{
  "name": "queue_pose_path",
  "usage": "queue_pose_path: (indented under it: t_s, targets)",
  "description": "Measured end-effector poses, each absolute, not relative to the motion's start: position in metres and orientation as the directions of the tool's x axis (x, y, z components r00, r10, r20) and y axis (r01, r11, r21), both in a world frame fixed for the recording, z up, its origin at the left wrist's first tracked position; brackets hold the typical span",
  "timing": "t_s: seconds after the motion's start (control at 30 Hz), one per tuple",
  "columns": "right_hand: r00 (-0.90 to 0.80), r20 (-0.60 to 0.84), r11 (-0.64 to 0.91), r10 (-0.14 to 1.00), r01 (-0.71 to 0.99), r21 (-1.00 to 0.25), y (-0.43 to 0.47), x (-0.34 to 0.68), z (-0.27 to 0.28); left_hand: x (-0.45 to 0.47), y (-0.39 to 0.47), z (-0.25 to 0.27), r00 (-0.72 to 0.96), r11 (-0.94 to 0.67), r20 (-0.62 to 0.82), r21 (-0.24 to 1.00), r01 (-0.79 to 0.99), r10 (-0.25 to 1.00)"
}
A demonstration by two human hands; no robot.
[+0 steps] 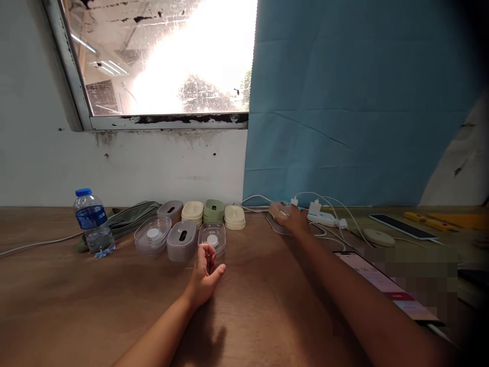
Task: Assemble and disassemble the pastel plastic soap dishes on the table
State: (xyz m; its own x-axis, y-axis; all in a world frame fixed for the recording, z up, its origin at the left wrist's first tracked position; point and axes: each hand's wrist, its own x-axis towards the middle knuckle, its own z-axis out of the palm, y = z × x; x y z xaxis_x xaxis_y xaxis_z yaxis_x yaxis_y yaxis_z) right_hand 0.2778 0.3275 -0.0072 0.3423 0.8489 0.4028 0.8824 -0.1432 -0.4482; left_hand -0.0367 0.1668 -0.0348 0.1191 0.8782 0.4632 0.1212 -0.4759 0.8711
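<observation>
At the back of the table, my right hand [297,220] has its fingers closed on a pale brown, rounded, shiny object [280,210] whose kind I cannot make out. A clear, thin-edged thing [278,229] lies just below it. My left hand [205,278] is above the table, palm turned inward, with fingers loosely curled, thumb apart and nothing in it. Nearest to it is a clear plastic container [220,230] with a white disc. Beside that are a greyish slotted container [182,237] and another clear container [144,235].
Cream lids [234,218], a cream stack [192,211] and a green slotted container [214,208] stand along the wall. A water bottle [92,224] and grey-green pouch [132,220] are left. A power strip [321,219], cables and phones [401,227] lie right.
</observation>
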Motion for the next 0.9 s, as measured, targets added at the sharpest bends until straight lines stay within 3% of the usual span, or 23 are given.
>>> queue_pose_path:
  t_s: [0.23,0.4,0.53,0.8,0.9]
  targets:
    - [0.42,0.426,-0.219,0.801,0.868,-0.446,0.327,0.272,-0.001,-0.037,0.169,-0.036,0.16,-0.468,0.447,0.873,0.136,0.88]
    - [0.297,0.549,-0.151,0.782,0.943,-0.296,0.314,0.267,-0.001,-0.036,0.169,-0.036,0.21,-0.461,0.432,0.88,0.116,0.877]
    - [0.202,0.522,-0.125,0.829,0.976,-0.18,0.305,0.271,-0.01,-0.036,0.168,-0.035,0.235,-0.46,0.424,0.879,0.125,0.875]
    - [0.189,0.476,-0.052,0.859,0.957,-0.286,0.309,0.281,-0.005,-0.037,0.172,-0.037,0.206,-0.453,0.427,0.885,0.103,0.88]
    - [0.116,0.507,0.078,0.854,0.935,-0.346,0.306,0.267,0.003,-0.037,0.172,-0.038,0.17,-0.478,0.455,0.868,0.133,0.874]
